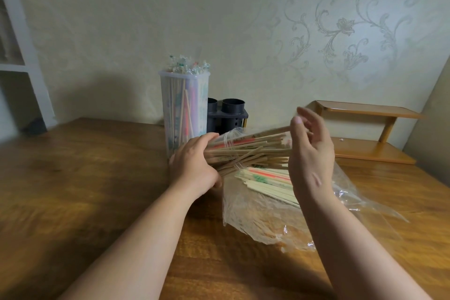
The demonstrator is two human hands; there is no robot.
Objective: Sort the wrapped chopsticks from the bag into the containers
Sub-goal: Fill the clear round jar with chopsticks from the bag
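My left hand (194,163) grips one end of a thick bundle of wrapped chopsticks (250,151), held level above the table. My right hand (309,151) is at the bundle's other end, fingers apart and curled around the tips, a blurred stick near its thumb. Under the bundle, more wrapped chopsticks (265,180) with red and green print lie on a crumpled clear plastic bag (258,217). A tall clear container (183,109), packed with upright wrapped chopsticks, stands just behind my left hand. Next to it is a dark holder with two round cups (231,112).
The wooden table (80,178) stretches to the left and the front. A small two-tier wooden shelf (365,129) stands at the back right against the patterned wall. A white shelf unit (19,63) is at the far left.
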